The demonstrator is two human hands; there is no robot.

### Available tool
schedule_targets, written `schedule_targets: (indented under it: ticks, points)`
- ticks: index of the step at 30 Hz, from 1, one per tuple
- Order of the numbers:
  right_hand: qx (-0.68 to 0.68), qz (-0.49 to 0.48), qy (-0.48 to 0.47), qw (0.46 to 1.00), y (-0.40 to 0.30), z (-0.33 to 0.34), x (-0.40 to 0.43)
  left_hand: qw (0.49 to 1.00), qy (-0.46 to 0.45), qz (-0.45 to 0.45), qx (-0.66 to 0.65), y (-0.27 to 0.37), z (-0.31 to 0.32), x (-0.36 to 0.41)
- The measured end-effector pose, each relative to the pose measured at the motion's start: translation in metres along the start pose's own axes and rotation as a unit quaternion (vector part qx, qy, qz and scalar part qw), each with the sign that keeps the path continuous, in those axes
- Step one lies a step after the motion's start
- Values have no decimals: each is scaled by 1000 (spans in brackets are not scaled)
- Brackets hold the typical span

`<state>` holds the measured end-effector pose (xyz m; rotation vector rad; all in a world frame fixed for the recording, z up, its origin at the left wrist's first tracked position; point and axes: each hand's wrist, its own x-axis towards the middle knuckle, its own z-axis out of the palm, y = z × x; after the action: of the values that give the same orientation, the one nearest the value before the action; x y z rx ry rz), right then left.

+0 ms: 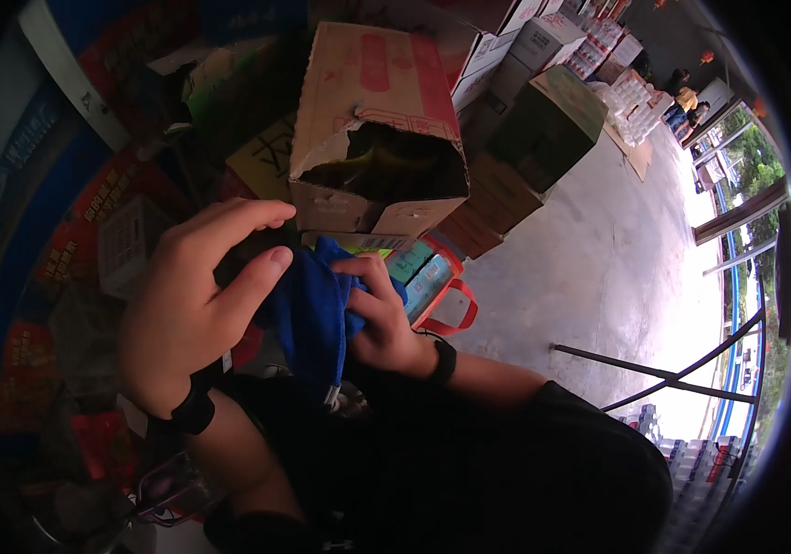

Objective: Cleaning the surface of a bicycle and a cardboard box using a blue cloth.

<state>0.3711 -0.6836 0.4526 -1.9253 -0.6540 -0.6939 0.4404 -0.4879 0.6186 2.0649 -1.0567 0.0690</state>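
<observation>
A blue cloth (pixel 316 311) hangs from my right hand (pixel 385 322), whose fingers are closed on it. My left hand (pixel 195 291) is raised at the cloth's left, fingers and thumb apart with nothing between them. Its fingertips are near the lower left corner of a cardboard box (pixel 382 83). That box has a torn opening facing me, with a dark inside where I cannot make out the contents. Below the box, partly behind the cloth, lies a red-edged package (pixel 430 273) with a red strap handle and light blue and green parts.
Stacked cartons, one dark green (pixel 548 124), stand beyond the torn box. A small white box (pixel 125 246) is at the left. A dark metal frame (pixel 672 381) stands at the right. Several people (pixel 690 111) are far off by wrapped goods (pixel 634 104).
</observation>
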Motion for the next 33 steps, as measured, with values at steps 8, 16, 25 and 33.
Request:
schedule_targets:
  ticks: [8,16,25,33]
  points:
    - [177,156,187,954,-23,-5,47,995,7,-48,-91,8,30,6]
    - [-93,58,17,994,-2,-85,69,994,-15,-84,-70,-29,5,6]
    - [-394,139,-249,874,25,-75,107,977,-116,-121,-129,-66,-5,1]
    - [-337,157,-150,916,31,-89,123,974,-2,-145,-172,-59,-15,-10]
